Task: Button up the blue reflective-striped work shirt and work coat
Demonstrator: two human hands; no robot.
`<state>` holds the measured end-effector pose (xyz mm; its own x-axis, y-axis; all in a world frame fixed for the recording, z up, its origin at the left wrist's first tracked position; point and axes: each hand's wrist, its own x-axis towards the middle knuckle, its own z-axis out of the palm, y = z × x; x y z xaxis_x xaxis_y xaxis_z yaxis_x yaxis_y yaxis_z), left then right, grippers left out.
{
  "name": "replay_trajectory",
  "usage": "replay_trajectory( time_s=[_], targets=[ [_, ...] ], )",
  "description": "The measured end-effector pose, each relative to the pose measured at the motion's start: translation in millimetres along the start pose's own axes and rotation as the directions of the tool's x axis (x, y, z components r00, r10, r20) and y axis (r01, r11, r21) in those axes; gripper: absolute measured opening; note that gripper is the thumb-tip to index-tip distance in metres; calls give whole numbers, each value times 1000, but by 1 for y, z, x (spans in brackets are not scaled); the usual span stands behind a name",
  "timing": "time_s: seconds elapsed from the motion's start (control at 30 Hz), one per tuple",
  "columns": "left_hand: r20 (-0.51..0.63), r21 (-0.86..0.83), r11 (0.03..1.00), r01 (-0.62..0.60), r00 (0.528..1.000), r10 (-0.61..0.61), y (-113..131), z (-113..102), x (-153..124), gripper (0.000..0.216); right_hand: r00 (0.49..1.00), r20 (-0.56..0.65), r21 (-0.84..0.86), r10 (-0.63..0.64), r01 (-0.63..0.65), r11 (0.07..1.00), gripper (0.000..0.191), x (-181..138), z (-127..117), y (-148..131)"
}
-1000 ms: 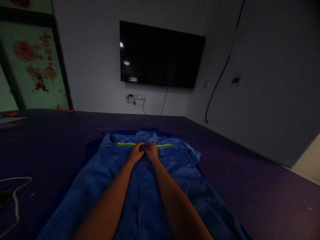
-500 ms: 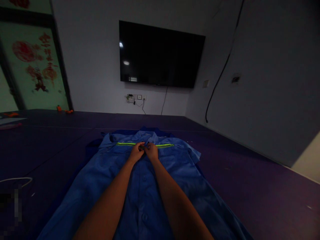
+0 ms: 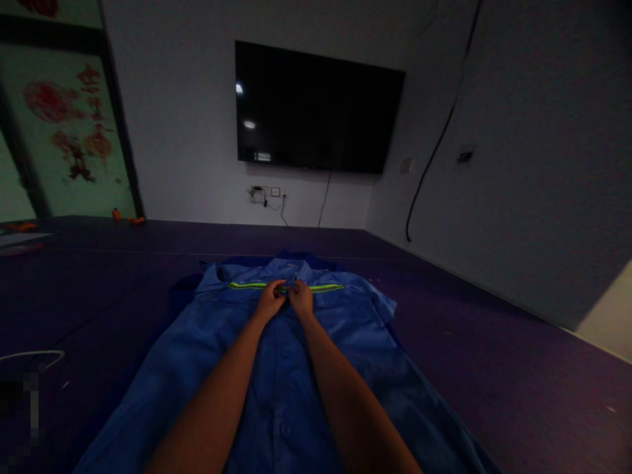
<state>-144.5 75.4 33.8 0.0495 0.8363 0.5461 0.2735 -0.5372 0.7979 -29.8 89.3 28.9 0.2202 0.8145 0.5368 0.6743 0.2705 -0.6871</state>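
Both hands' grip point(image 3: 287, 293) on shirt point(image 3: 345, 329) placket.

We see broad dark purple floor matting point(image 3: 494, 342) open on both sides of the spread blue work jacket with the yellow-green reflective stripe point(image 3: 345, 329), so a hand could pass left or right of it. A thin white cable point(image 3: 34, 359) loops on the mat at far left. Beyond the collar, bare mat runs to the white wall point(image 3: 172, 131), where the black wall-mounted television point(image 3: 316, 105) hangs well above reach
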Motion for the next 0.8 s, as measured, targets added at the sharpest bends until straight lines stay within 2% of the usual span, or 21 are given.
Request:
replay_trajectory(
  time_s=[0.17,0.3,0.43,0.57,0.67,0.8],
  targets=[
    [21,-4,1000,5,1000,-5,2,0,-1,37,997,-65,72,28,-24,997,17,3,4,7],
    [-26,-8,1000,5,1000,-5,5,1,-1,31,993,-103,192,51,-30,981,21,7,4,12],
    [-73,-19,998,53,996,-54,4,2,0,25,991,-40,355,130,-107,929,27,8,4,13],
    [-183,38,996,82,980,-73,1,-4,-1,22,973,100,533,206,-227,815,30,4,6,12],
    [-251,125,986,114,965,-80,1,-9,-4,32,971,141,525,191,-237,818,30,1,8,13],
    [-168,191,974,124,982,-92,6,-11,-9,32,988,142,396,53,-106,912,37,-6,6,15]
  ],
)
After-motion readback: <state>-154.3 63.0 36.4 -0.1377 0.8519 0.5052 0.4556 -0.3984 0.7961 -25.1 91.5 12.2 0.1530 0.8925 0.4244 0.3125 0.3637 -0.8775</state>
